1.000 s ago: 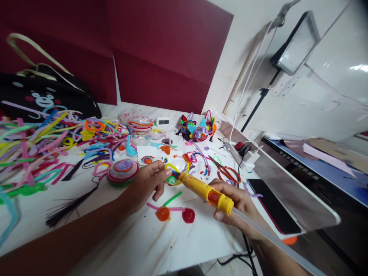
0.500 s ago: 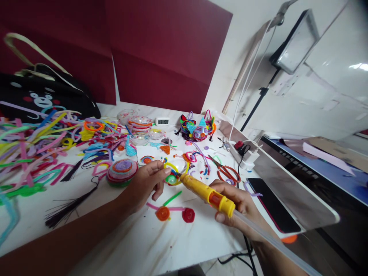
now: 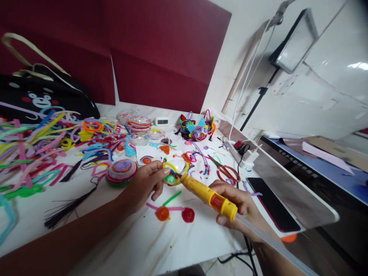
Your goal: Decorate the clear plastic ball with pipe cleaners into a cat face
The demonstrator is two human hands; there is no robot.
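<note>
In my right hand (image 3: 237, 201) is a yellow hot glue gun (image 3: 207, 193), with a long clear glue stick (image 3: 273, 243) running out of its back end. The nozzle points left and meets a clear round piece rimmed with yellow pipe cleaner (image 3: 174, 167). My left hand (image 3: 149, 180) pinches that piece at its left edge between thumb and fingers. Green, blue and red bits show inside the rim. Below lie a pink pipe cleaner strip with an orange coil (image 3: 162, 213) and a red coil (image 3: 188, 215), plus a short green pipe cleaner (image 3: 171, 198).
A coiled pipe cleaner dome (image 3: 122, 171) sits left of my hand, before a heap of loose pipe cleaners (image 3: 43, 142). Orange-handled scissors (image 3: 227, 172), a phone (image 3: 273, 205) and a power strip (image 3: 243, 153) lie to the right. Finished colourful crafts (image 3: 198, 128) stand behind.
The glue gun has shifted very slightly, its rear end a little lower and to the right. My left hand keeps its pinch on the yellow-rimmed piece.
</note>
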